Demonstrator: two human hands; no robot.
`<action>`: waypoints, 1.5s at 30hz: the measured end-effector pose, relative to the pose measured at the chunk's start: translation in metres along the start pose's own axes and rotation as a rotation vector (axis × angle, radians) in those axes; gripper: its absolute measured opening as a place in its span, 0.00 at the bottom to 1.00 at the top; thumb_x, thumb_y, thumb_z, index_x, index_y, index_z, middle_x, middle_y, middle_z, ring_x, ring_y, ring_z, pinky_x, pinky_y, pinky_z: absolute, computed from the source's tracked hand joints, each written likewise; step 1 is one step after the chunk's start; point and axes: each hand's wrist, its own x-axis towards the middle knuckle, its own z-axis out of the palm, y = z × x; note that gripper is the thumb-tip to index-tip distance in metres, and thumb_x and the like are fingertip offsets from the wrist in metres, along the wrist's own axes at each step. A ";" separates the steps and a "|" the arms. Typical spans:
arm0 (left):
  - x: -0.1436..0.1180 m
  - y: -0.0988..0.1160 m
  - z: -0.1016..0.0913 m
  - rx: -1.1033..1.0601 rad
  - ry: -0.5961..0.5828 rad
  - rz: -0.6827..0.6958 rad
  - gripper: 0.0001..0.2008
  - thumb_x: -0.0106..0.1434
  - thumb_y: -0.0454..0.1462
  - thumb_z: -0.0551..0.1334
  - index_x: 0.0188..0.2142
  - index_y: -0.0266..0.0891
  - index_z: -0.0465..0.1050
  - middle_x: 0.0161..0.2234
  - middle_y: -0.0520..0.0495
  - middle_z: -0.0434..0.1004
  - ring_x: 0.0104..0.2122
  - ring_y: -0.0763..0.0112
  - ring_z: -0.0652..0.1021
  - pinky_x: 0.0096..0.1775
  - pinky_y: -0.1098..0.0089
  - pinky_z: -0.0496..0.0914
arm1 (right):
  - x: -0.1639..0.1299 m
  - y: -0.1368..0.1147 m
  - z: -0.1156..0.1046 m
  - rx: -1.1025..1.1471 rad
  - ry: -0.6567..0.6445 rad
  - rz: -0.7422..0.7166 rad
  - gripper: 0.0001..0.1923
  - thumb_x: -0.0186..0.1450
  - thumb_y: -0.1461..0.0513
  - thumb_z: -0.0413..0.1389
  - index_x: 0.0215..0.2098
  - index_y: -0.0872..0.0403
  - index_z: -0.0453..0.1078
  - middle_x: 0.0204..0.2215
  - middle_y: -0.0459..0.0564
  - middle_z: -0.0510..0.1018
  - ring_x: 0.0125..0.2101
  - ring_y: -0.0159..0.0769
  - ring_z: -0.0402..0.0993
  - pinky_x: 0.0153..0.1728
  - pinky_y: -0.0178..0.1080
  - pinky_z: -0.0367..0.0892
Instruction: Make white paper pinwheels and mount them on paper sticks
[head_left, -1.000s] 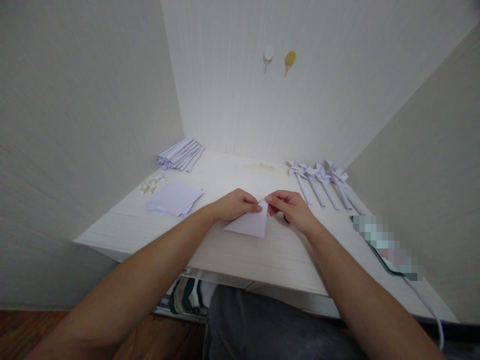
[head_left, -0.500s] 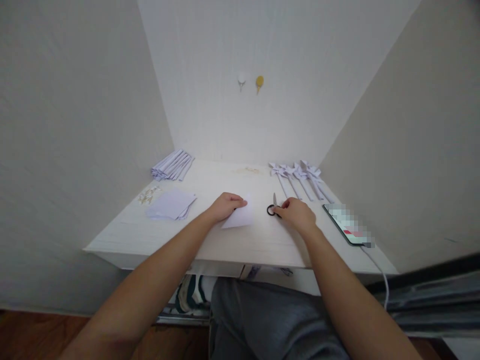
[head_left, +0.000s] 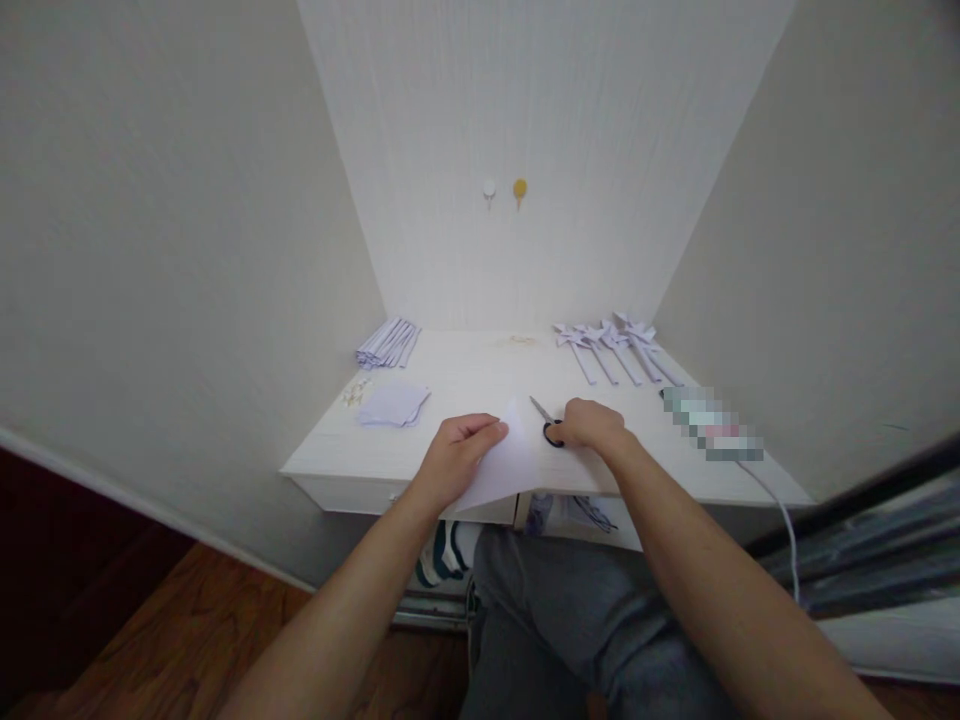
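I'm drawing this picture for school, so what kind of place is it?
It looks like a little craft corner, maybe at home, but I can't be sure. There's a white desk, scissors at the right hand, and paper pinwheels lying together.

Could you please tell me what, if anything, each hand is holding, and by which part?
The left hand pinches the white paper at its left side; the right hand holds the scissors by the handles.

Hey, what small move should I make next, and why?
Probably settle your right hand more securely on the black-handled scissors: it touches the handle end, but its hold is partly hidden. Meanwhile, your left hand holds the white paper nearby.
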 end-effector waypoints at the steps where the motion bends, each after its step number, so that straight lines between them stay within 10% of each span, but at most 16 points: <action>1: -0.006 0.003 -0.003 -0.009 0.005 -0.001 0.18 0.56 0.51 0.68 0.27 0.37 0.78 0.25 0.52 0.73 0.29 0.70 0.70 0.33 0.70 0.64 | -0.002 -0.002 0.002 0.006 -0.007 -0.013 0.18 0.73 0.55 0.61 0.57 0.55 0.72 0.55 0.56 0.77 0.50 0.45 0.78 0.50 0.52 0.76; 6: -0.021 0.005 -0.010 -0.039 0.046 -0.007 0.20 0.54 0.52 0.70 0.30 0.36 0.80 0.27 0.51 0.75 0.28 0.71 0.70 0.32 0.70 0.64 | -0.009 -0.005 0.005 0.101 -0.049 -0.082 0.16 0.73 0.55 0.61 0.53 0.56 0.74 0.50 0.54 0.79 0.45 0.41 0.79 0.46 0.48 0.77; 12: -0.021 0.001 -0.015 -0.069 0.146 0.009 0.17 0.52 0.49 0.71 0.30 0.37 0.78 0.26 0.53 0.72 0.27 0.73 0.68 0.30 0.72 0.63 | -0.027 0.003 0.012 0.470 -0.115 -0.296 0.20 0.62 0.50 0.65 0.22 0.55 0.71 0.16 0.42 0.68 0.21 0.31 0.63 0.24 0.37 0.55; 25: -0.028 0.008 -0.026 -0.086 0.188 0.041 0.17 0.56 0.50 0.69 0.35 0.38 0.80 0.28 0.50 0.76 0.26 0.72 0.70 0.28 0.71 0.63 | -0.089 -0.023 0.017 1.003 -0.413 -0.503 0.21 0.45 0.58 0.74 0.35 0.55 0.79 0.31 0.47 0.81 0.30 0.33 0.74 0.35 0.37 0.67; 45: -0.036 0.016 -0.030 0.102 0.220 0.148 0.14 0.61 0.47 0.64 0.27 0.38 0.76 0.24 0.52 0.74 0.26 0.72 0.71 0.28 0.72 0.64 | -0.116 -0.038 0.030 1.011 -0.478 -0.577 0.24 0.47 0.47 0.76 0.27 0.55 0.75 0.23 0.45 0.75 0.25 0.33 0.67 0.27 0.36 0.60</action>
